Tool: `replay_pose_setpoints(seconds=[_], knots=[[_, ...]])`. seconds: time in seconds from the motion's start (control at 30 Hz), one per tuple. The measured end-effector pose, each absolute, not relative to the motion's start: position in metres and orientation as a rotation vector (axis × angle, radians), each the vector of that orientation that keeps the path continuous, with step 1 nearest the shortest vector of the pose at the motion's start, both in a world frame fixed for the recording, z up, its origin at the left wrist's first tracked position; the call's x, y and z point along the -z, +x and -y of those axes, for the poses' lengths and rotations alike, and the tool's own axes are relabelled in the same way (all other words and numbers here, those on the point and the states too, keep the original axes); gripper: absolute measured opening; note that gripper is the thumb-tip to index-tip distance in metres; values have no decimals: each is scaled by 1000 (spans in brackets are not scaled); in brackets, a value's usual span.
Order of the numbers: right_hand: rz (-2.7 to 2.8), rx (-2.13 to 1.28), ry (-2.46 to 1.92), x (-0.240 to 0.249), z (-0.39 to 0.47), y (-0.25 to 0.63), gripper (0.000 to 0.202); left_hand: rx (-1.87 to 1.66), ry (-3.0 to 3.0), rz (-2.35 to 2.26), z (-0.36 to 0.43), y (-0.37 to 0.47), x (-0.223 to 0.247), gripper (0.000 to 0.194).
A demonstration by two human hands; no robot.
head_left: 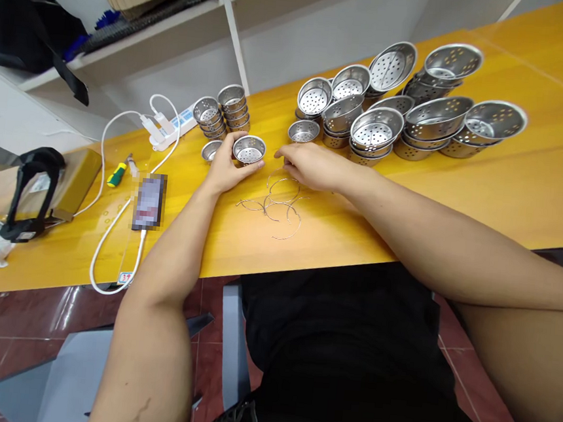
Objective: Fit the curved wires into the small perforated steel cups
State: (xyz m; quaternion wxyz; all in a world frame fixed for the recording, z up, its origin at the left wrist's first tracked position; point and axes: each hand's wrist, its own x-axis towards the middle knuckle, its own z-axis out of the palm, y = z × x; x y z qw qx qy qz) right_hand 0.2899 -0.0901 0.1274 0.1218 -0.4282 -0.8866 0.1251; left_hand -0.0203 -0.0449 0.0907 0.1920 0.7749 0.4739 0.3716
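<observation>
A small perforated metal cup [250, 150] stands upright in my left hand [226, 165], with the thumb on its near side and the fingers round the far left. To its right, my right hand [309, 163] has curled fingers; a thin wire arc runs up near them, but whatever they pinch is hidden. Several loose curved wires [282, 203] lie on the table just below my hands. Another small perforated cup [303, 131] sits right behind my right hand. Close to my left hand is a low cup [210, 150], partly covered by the hand.
Small cups in stacks [232, 101] stand at the back left, larger perforated cups [377, 129] in piles at the right. A power strip [173, 128], white cable, phone [148, 202], green screwdriver [117, 174] and black strap-like object [31, 192] occupy the left side of the yellow table [253, 254].
</observation>
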Motion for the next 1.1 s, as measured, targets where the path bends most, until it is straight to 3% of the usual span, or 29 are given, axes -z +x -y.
replay_pose_setpoints(seconds=[0.17,0.37,0.63,1.1], knots=[[2584,-359,-1193,-123,83,295,50,-1047,2186,-1299,39,-23,-83,107],[2197,-514,-1044,-111,75,296,15,-1134,2314,-1187,18,-35,-63,110],[2008,-843,-806,-107,78,291,7,-1197,2343,-1081,9,-38,-49,117],[1742,-1177,-624,-100,80,279,47,-1331,2377,-1081,12,-32,-58,111]])
